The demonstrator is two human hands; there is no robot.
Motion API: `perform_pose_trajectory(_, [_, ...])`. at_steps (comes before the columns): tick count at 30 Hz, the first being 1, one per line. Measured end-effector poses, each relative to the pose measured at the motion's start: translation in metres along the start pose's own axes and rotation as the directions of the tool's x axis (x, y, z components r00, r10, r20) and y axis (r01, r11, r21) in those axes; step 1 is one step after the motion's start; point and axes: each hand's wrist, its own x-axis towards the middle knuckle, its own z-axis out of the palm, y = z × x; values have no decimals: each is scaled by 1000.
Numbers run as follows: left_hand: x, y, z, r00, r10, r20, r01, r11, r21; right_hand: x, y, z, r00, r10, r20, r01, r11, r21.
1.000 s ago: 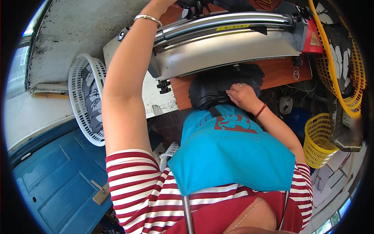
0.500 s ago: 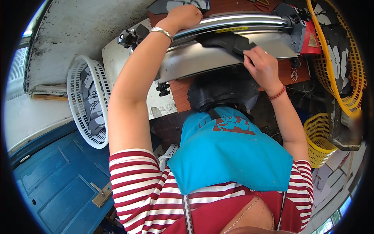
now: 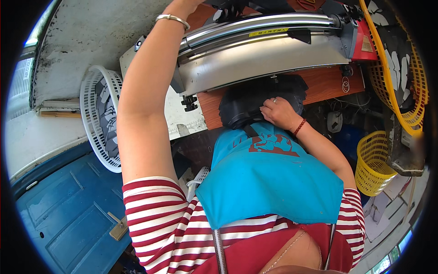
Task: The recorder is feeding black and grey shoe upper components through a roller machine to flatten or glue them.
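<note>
Black flat cut pieces (image 3: 242, 107) lie in a curved pile at my lap, above the blue apron. My right hand (image 3: 280, 113) is on the pile's near right part, fingers bent and closed on a black piece there. In front is a roller machine (image 3: 255, 25) with shiny metal rollers and a sloping steel feed plate (image 3: 264, 57). A small dark tip of a black piece (image 3: 301, 36) sticks out on the near side of the rollers. My left hand (image 3: 185, 5) reaches beyond the rollers; the picture's top edge cuts off its fingers. Black pieces (image 3: 269, 5) lie beyond the machine near it.
A white basket (image 3: 86, 109) of grey and black pieces stands left. A yellow basket (image 3: 422, 98) with black and white pieces is at the upper right, with another yellow basket (image 3: 375, 155) lower down. Red-handled scissors (image 3: 306, 4) lie behind the machine.
My right hand has left the black piece on the feed plate and come back to the pile. That piece has passed mostly into the rollers. My left hand has moved farther away and left.
</note>
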Motion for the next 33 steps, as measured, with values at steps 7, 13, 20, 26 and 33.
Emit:
perform_pose_trajectory(7, [-25,26,-34,993,35,-114,-45,996,-80,20,-35,-130,929,123,-348,-105,992,70])
perform_pose_trajectory(13, [-25,-37,16,910,341,233,-413,783,466,38,13,-142,869,240,-434,-310,946,-97])
perform_pose_trajectory(20, [-8,-34,52,890,-110,443,-187,797,575,42,14,-88,915,136,-380,-142,990,11])
perform_pose_trajectory(26, [-4,-56,35,955,210,209,-282,859,427,12,-9,-23,985,173,-22,-173,985,-25])
perform_pose_trajectory(33, [18,-44,-10,993,82,-83,-60,970,235,6,-10,-40,994,109,-33,-105,990,93])
